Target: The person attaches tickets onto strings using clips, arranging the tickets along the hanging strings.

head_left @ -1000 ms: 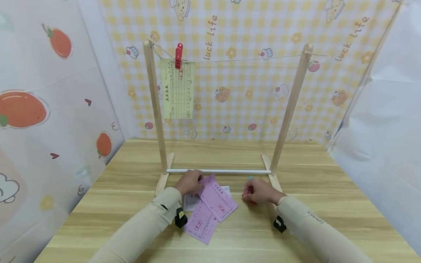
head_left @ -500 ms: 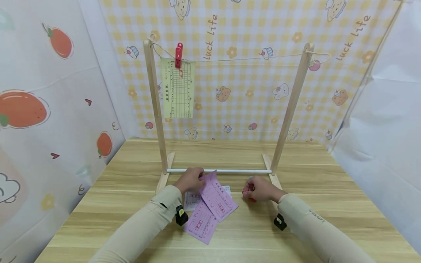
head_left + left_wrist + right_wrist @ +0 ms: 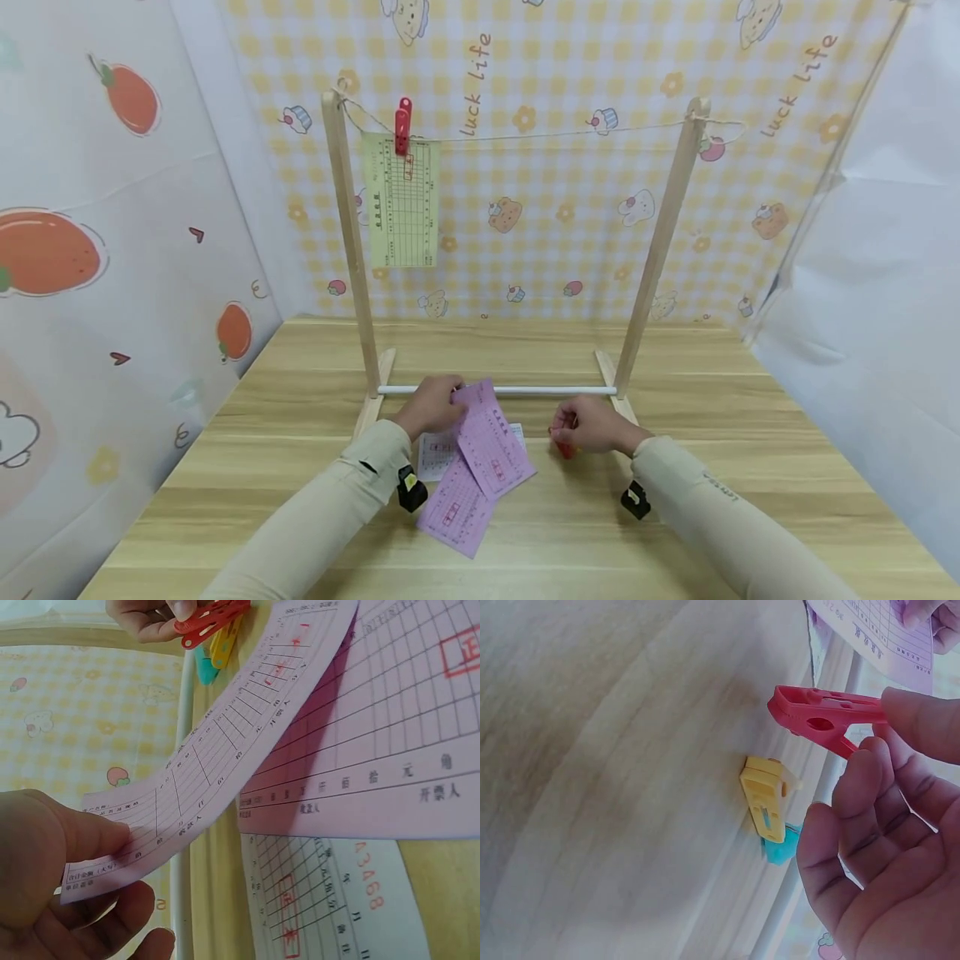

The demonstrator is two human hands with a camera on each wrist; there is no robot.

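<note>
My left hand [image 3: 431,406] pinches one end of a pink printed receipt slip [image 3: 495,446] between thumb and fingers. That slip is bent and partly raised, as the left wrist view shows. A second pink slip [image 3: 456,512] and a white slip [image 3: 337,907] with red stamps lie on the table beneath it. To the right, my right hand [image 3: 592,425] pinches a red clothespin [image 3: 826,716] by its handle end, its jaws pointing away from the fingers. Below that hand, a yellow clothespin [image 3: 765,796] and a teal clothespin [image 3: 780,846] lie close together on the table.
Behind the hands stands a wooden frame with a left post [image 3: 348,242], a right post [image 3: 663,242] and a white crossbar [image 3: 555,390]. Between the post tops runs a string [image 3: 540,136]. A yellow slip [image 3: 405,208] hangs from it by another red clothespin [image 3: 402,125].
My left hand has lifted its end of the pink slip slightly, and the slip has shifted. My right hand has risen a little with the red clothespin.
</note>
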